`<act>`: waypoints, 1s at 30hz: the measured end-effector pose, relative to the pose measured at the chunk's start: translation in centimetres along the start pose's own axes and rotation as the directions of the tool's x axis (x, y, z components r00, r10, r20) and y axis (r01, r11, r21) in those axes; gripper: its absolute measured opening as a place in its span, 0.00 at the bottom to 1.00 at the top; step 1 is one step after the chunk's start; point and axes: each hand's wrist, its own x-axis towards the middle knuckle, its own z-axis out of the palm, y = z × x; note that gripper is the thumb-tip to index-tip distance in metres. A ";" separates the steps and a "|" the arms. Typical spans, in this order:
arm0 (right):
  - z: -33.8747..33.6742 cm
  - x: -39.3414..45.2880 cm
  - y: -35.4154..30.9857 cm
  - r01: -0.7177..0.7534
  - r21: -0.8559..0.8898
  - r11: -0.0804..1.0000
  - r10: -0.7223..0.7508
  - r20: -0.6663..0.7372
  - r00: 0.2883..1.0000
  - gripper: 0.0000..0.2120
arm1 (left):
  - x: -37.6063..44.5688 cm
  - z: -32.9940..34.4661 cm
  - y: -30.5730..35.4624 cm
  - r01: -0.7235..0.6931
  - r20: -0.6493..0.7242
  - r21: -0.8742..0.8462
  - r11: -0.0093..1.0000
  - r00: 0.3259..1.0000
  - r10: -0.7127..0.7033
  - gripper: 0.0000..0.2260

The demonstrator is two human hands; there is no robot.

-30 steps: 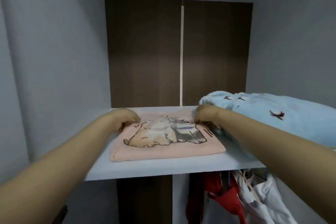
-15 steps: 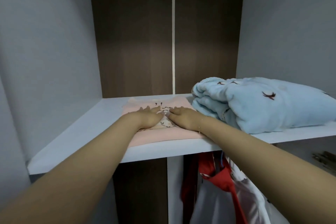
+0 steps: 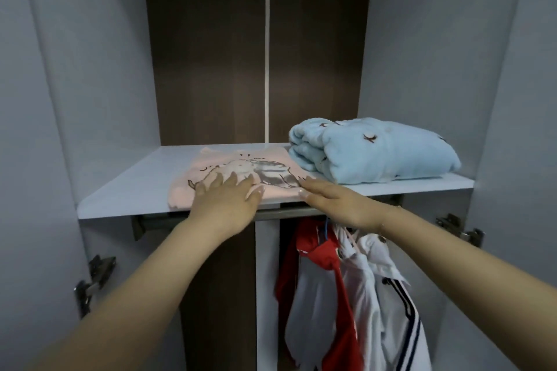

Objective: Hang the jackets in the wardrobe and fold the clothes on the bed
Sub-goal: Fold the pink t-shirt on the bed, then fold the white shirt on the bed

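A folded pink shirt (image 3: 271,166) with a cartoon animal print lies flat on the white wardrobe shelf (image 3: 132,187). My left hand (image 3: 224,202) lies flat over the shirt's front edge, fingers straight and spread. At the shirt's front right corner, by the shelf lip, my right hand (image 3: 337,202) has its fingers straight. A folded light blue fleece garment (image 3: 379,153) sits to the right of the pink shirt, touching it. Below the shelf hang a red and white jacket (image 3: 319,277) and a white jacket with dark stripes (image 3: 388,304).
The wardrobe has grey side walls and a dark brown back panel (image 3: 211,63). Metal door hinges (image 3: 93,280) stick out on the left, and another hinge (image 3: 461,229) on the right. Bare shelf surface lies to the left of the pink shirt.
Both hands have drawn back from the middle of the pink shirt to its front edge. The view has pulled back and lowered, showing more of the hanging jackets.
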 end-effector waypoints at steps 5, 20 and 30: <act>-1.3 -13.1 1.5 -0.021 -0.223 0.975 -0.022 -0.190 0.981 0.29 | -8.0 -0.5 5.8 -0.130 -0.130 -0.018 0.991 0.983 0.127 0.26; -2.4 -62.9 6.5 -0.726 -0.450 0.520 0.486 -0.543 0.685 0.33 | -36.2 8.7 37.6 -0.878 -0.303 -0.149 0.454 0.478 0.825 0.28; 1.5 -90.4 3.6 -0.991 -0.125 0.039 0.661 -0.741 0.119 0.31 | -55.9 11.9 58.3 -0.968 -0.283 -0.224 -0.113 -0.046 0.958 0.28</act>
